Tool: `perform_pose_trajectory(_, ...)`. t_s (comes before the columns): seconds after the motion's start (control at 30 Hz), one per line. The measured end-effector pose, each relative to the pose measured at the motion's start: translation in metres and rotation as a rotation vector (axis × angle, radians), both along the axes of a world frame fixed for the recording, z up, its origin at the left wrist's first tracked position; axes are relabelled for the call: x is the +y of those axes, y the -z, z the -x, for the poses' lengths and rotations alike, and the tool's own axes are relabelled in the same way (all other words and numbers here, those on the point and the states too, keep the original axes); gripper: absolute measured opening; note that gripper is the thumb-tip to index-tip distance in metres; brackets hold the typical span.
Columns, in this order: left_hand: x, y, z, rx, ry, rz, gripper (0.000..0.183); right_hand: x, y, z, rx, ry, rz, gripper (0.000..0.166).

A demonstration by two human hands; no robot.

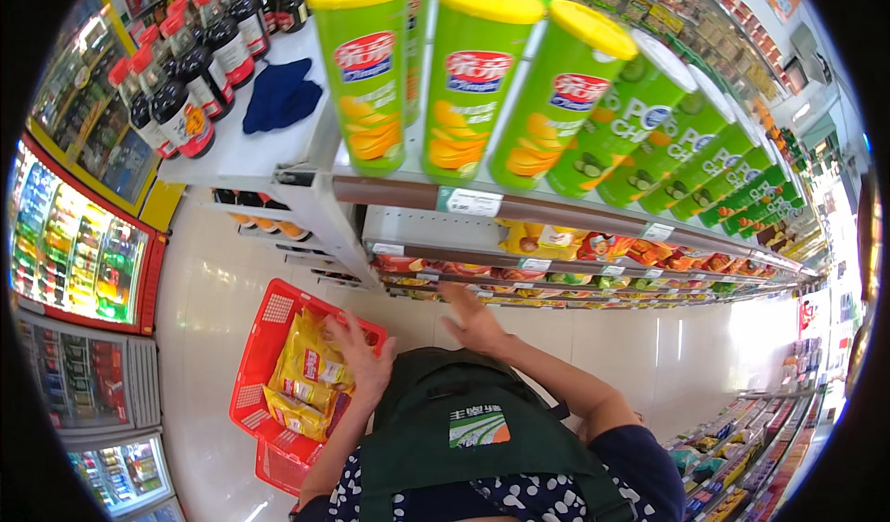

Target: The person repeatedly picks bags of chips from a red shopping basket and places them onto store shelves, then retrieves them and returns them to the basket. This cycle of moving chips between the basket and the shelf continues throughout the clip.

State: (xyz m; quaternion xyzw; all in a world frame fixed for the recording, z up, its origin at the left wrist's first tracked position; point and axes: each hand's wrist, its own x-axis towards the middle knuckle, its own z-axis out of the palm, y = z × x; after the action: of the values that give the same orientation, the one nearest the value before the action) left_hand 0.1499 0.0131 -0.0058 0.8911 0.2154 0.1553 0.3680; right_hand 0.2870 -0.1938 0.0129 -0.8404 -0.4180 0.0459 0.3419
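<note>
My left hand (363, 362) is over the right side of a red plastic shopping basket (245, 372), its fingers spread and holding nothing. Whether the fingertips touch the packets beneath is unclear. Yellow snack packets (295, 355) fill much of the basket, and a purple packet is partly hidden by my left wrist. My right hand (476, 322) hangs with nothing in it, thumb apart from the fingers, in front of the low shelves. Under those shelves' upper edge lie a yellow packet (542, 239) and several red and orange packets (643, 251).
Green potato chip canisters (480, 84) line the upper shelf's edge. Dark sauce bottles (182, 115) and a navy cloth (284, 96) sit on the shelf end at left. Another red basket (278, 468) shows below the first. Lit drink coolers (76, 244) border the aisle.
</note>
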Motion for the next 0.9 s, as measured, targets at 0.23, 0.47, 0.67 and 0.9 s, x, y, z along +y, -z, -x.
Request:
perform_pose_trajectory(0.23, -0.104, -0.064, -0.164, -0.338, 0.542, 0.361, 0.080, -0.114, -0.059, -0.059, -0.224, 0.743, -0.510, 0.062)
perform_pose_trajectory(0.47, -0.166, -0.057, -0.246, -0.328, 0.527, 0.470, 0.066, -0.145, -0.043, -0.101, 0.200, 0.665, -0.528, 0.050)
perform_pose_trajectory(0.67, -0.135, -0.102, -0.184, -0.072, 0.360, 0.599, 0.060, -0.119, -0.079, -0.068, 0.207, 0.500, -0.499, 0.035)
perform_pose_trajectory(0.9, -0.085, -0.024, -0.038, -0.127, -0.183, 0.875, 0.054, -0.038, -0.027, -0.023, 0.357, 0.013, 0.055, 0.040)
